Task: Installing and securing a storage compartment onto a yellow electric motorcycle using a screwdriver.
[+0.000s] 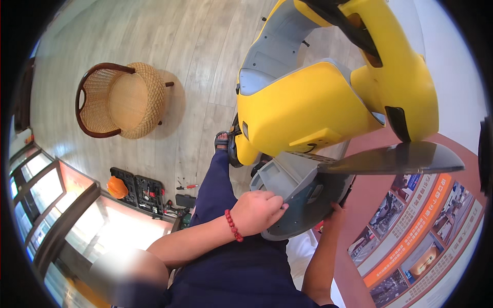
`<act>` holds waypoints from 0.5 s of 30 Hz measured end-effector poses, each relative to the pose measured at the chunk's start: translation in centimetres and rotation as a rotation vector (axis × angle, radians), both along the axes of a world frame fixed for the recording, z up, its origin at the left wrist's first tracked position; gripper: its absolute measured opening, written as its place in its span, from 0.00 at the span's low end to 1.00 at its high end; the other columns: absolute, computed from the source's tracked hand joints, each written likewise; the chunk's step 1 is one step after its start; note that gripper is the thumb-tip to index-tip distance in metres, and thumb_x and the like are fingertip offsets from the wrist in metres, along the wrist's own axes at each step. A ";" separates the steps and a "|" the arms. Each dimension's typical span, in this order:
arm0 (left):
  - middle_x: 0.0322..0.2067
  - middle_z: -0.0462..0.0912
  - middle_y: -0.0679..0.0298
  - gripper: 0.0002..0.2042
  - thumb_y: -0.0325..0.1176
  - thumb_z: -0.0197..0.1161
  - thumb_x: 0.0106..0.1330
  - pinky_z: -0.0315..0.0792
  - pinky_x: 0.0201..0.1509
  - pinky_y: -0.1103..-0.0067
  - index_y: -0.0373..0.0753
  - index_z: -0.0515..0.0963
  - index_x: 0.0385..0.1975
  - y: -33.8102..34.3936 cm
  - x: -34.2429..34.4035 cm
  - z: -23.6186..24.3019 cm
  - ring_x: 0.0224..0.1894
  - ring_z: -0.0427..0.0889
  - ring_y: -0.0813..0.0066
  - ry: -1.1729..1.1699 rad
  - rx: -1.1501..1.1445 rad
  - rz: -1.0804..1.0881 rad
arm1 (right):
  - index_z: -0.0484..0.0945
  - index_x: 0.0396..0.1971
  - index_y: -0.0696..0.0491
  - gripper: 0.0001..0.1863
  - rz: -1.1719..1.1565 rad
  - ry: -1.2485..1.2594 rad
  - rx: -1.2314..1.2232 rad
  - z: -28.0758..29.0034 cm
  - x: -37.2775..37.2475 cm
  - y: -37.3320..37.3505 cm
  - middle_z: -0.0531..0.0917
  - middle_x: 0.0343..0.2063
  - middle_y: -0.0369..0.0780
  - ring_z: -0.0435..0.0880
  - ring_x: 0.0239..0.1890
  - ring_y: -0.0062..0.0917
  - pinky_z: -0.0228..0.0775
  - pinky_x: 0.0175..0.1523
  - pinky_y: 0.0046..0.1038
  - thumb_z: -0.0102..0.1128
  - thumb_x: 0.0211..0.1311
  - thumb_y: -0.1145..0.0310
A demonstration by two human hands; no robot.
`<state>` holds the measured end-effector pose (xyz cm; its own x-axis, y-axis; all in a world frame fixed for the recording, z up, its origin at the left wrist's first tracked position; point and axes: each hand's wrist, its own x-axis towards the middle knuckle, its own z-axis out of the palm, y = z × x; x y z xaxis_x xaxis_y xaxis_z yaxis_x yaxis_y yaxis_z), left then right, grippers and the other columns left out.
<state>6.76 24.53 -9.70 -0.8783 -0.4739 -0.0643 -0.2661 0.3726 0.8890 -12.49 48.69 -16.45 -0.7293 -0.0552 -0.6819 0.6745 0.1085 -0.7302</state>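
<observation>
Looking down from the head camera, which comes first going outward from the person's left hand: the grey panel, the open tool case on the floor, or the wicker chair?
1. Grey panel: under the left hand, touching it.
2. Open tool case: on the floor, to the left.
3. Wicker chair: farthest, upper left on the floor.

A grey plastic panel [298, 197], curved and seemingly tilted, sits just beneath the yellow scooter body [328, 97].

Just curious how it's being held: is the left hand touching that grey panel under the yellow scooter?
Touching. The head view shows the left hand resting flat on the grey panel.
</observation>
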 end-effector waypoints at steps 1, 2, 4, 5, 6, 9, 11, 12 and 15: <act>0.14 0.68 0.61 0.13 0.33 0.62 0.54 0.68 0.21 0.72 0.38 0.66 0.14 0.0 0.0 0.0 0.17 0.72 0.63 -0.009 0.000 -0.002 | 0.69 0.47 0.59 0.27 0.004 -0.002 0.007 -0.1 0.0 0.1 0.76 0.41 0.44 0.77 0.43 0.37 0.71 0.50 0.36 0.45 0.40 0.87; 0.14 0.68 0.61 0.13 0.33 0.62 0.54 0.68 0.21 0.72 0.38 0.66 0.14 0.0 0.0 0.0 0.17 0.72 0.63 -0.012 0.006 0.002 | 0.69 0.47 0.59 0.27 0.014 0.004 -0.015 -0.2 0.0 0.1 0.77 0.41 0.44 0.77 0.43 0.37 0.72 0.49 0.36 0.45 0.39 0.86; 0.14 0.68 0.61 0.13 0.32 0.62 0.54 0.67 0.20 0.72 0.38 0.67 0.14 0.0 0.0 -0.1 0.16 0.71 0.63 0.011 0.002 0.004 | 0.70 0.47 0.58 0.28 0.027 0.007 -0.031 -0.6 0.0 0.5 0.77 0.40 0.45 0.77 0.43 0.37 0.72 0.49 0.36 0.45 0.38 0.86; 0.14 0.68 0.61 0.13 0.32 0.62 0.54 0.67 0.20 0.72 0.38 0.67 0.14 0.1 0.0 -0.2 0.16 0.71 0.63 0.008 0.008 0.005 | 0.70 0.46 0.59 0.28 0.018 0.011 -0.020 -0.8 0.0 0.8 0.77 0.40 0.45 0.77 0.43 0.37 0.72 0.49 0.36 0.45 0.37 0.86; 0.14 0.68 0.61 0.13 0.32 0.62 0.54 0.67 0.20 0.72 0.38 0.66 0.14 0.1 0.1 -0.2 0.16 0.71 0.63 0.017 0.012 0.009 | 0.70 0.46 0.59 0.28 0.010 0.016 -0.008 -1.0 0.0 1.1 0.77 0.40 0.45 0.77 0.43 0.38 0.72 0.49 0.36 0.45 0.37 0.86; 0.14 0.67 0.61 0.12 0.32 0.62 0.54 0.67 0.19 0.72 0.38 0.66 0.15 0.1 0.1 -0.4 0.16 0.71 0.62 0.028 0.015 0.018 | 0.70 0.46 0.60 0.28 0.024 0.006 -0.012 -0.9 0.0 1.0 0.77 0.40 0.45 0.77 0.43 0.38 0.71 0.50 0.36 0.45 0.37 0.86; 0.14 0.67 0.61 0.12 0.32 0.62 0.54 0.67 0.19 0.72 0.38 0.66 0.15 0.0 0.0 -0.5 0.16 0.71 0.62 0.033 0.014 0.022 | 0.70 0.46 0.60 0.28 0.013 0.013 -0.015 -0.7 0.3 0.5 0.77 0.40 0.45 0.77 0.43 0.37 0.71 0.50 0.36 0.45 0.37 0.86; 0.14 0.67 0.61 0.12 0.32 0.62 0.54 0.67 0.19 0.72 0.38 0.66 0.15 -0.2 -0.1 -0.5 0.16 0.71 0.62 0.036 0.016 0.020 | 0.70 0.46 0.60 0.28 0.002 0.024 -0.022 -0.6 0.4 0.4 0.77 0.40 0.45 0.76 0.43 0.37 0.71 0.50 0.35 0.45 0.37 0.86; 0.14 0.67 0.61 0.13 0.32 0.62 0.54 0.67 0.19 0.72 0.38 0.66 0.15 -0.6 -0.4 -0.3 0.16 0.71 0.62 0.044 0.011 0.017 | 0.69 0.47 0.60 0.29 0.026 0.068 -0.048 -0.9 0.5 1.0 0.76 0.41 0.45 0.76 0.44 0.37 0.70 0.51 0.35 0.44 0.37 0.86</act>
